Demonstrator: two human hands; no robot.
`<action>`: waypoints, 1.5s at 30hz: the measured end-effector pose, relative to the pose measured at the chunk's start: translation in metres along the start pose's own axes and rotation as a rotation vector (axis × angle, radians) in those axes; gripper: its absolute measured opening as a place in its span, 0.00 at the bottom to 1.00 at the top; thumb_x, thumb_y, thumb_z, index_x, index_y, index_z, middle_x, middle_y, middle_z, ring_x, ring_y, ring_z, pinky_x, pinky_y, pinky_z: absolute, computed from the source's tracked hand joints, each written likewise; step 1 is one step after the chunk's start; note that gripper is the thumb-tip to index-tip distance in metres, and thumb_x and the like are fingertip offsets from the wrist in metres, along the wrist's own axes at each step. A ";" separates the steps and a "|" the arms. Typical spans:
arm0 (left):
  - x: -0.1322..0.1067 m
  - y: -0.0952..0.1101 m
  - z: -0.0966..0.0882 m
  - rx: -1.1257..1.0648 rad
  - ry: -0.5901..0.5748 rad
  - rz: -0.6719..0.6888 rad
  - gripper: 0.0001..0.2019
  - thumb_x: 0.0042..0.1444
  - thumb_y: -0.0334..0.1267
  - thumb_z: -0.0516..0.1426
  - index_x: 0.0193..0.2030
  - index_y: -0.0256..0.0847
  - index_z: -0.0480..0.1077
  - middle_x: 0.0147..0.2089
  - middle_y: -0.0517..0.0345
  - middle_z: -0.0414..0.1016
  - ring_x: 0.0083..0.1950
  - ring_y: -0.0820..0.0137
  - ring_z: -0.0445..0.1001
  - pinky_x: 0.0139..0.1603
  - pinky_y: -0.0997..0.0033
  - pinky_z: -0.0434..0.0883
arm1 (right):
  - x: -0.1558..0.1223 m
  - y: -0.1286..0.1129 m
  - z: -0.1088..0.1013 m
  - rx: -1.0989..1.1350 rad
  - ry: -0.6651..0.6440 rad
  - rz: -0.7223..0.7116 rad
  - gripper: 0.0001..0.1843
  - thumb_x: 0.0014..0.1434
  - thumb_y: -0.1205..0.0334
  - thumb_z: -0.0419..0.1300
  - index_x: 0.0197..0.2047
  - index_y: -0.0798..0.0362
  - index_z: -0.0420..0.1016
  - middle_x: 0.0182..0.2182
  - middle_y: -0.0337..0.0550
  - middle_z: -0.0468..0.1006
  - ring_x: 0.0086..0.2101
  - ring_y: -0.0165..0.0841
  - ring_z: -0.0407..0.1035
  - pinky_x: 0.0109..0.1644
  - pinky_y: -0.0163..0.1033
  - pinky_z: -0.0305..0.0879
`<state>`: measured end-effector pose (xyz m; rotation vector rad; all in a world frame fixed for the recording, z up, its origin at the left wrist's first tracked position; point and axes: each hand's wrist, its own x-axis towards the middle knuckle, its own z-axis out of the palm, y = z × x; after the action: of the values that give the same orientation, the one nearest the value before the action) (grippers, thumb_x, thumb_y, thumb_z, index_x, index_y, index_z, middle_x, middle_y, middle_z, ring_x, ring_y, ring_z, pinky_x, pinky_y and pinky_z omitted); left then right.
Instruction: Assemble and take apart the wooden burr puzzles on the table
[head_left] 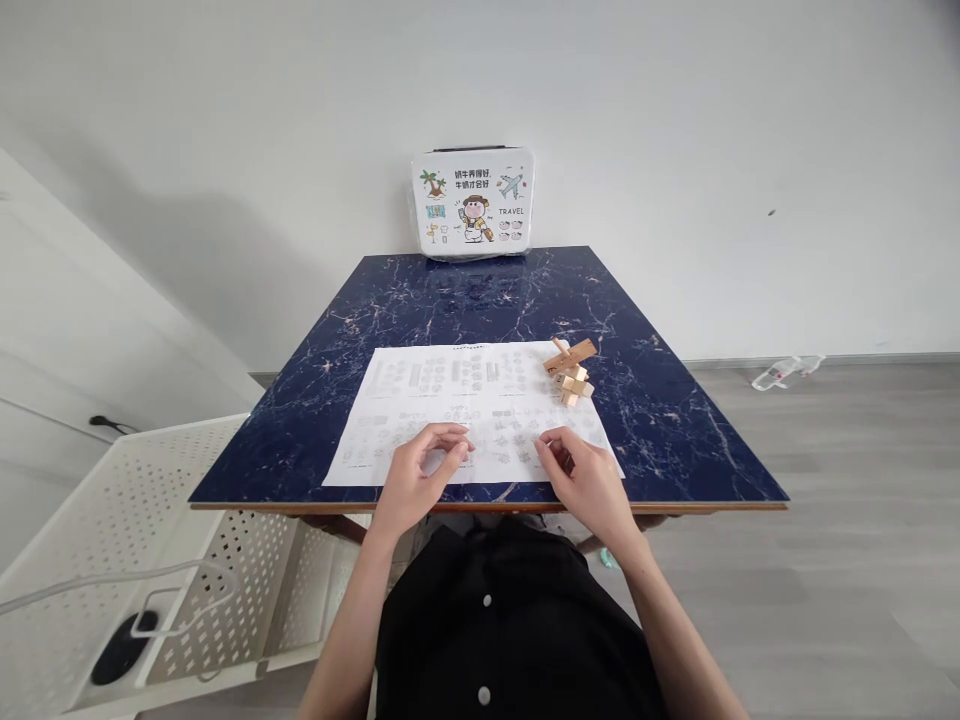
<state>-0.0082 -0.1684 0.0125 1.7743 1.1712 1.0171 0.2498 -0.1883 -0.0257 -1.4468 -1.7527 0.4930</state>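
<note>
A large white printed sheet [450,395] with small grey diagrams lies flat near the front of the table. My left hand [426,465] rests on its lower edge, fingers loosely curved and thumb apart, with nothing held. Over the lower right part of the paper is my right hand [581,470], also empty, its fingers loosely curled. Beyond it, on the sheet's upper right corner, sits a pale interlocking wooden puzzle [575,386]. A browner wooden puzzle [571,356] with crossed flat pieces stands right behind that one. Neither hand touches them.
The dark blue marbled table [465,310] has a white cartoon-printed case [474,203] leaning on the wall at its far edge. White perforated baskets [135,500] with a cable stand at the left. A clear plastic item [786,372] lies on the floor at right.
</note>
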 end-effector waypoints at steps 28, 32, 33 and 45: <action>-0.001 0.002 0.001 -0.001 0.018 -0.018 0.15 0.70 0.51 0.60 0.54 0.44 0.76 0.47 0.52 0.84 0.46 0.60 0.84 0.53 0.56 0.80 | -0.001 0.002 0.001 -0.010 -0.001 -0.030 0.15 0.76 0.49 0.52 0.43 0.48 0.73 0.25 0.37 0.74 0.24 0.35 0.69 0.30 0.38 0.58; -0.002 0.003 0.001 0.000 0.011 -0.025 0.15 0.70 0.50 0.59 0.55 0.44 0.76 0.47 0.52 0.84 0.47 0.61 0.84 0.54 0.57 0.80 | -0.001 0.003 0.002 -0.012 0.024 -0.047 0.15 0.76 0.49 0.52 0.43 0.48 0.73 0.24 0.36 0.74 0.23 0.33 0.68 0.29 0.37 0.58; -0.002 0.003 0.001 -0.003 0.011 -0.022 0.15 0.71 0.50 0.59 0.55 0.44 0.76 0.47 0.52 0.84 0.47 0.61 0.83 0.54 0.57 0.80 | -0.001 0.003 0.002 -0.014 0.028 -0.051 0.14 0.76 0.50 0.53 0.43 0.48 0.73 0.24 0.36 0.74 0.23 0.33 0.68 0.29 0.37 0.58; 0.001 -0.004 0.004 -0.105 0.151 0.042 0.15 0.75 0.46 0.54 0.63 0.45 0.67 0.59 0.49 0.77 0.45 0.67 0.82 0.53 0.58 0.77 | -0.001 0.005 0.003 -0.032 0.043 -0.070 0.14 0.75 0.50 0.53 0.43 0.48 0.73 0.24 0.37 0.75 0.22 0.33 0.69 0.28 0.37 0.59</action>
<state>-0.0056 -0.1673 0.0076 1.6703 1.1535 1.2332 0.2503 -0.1877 -0.0315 -1.4026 -1.7781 0.3961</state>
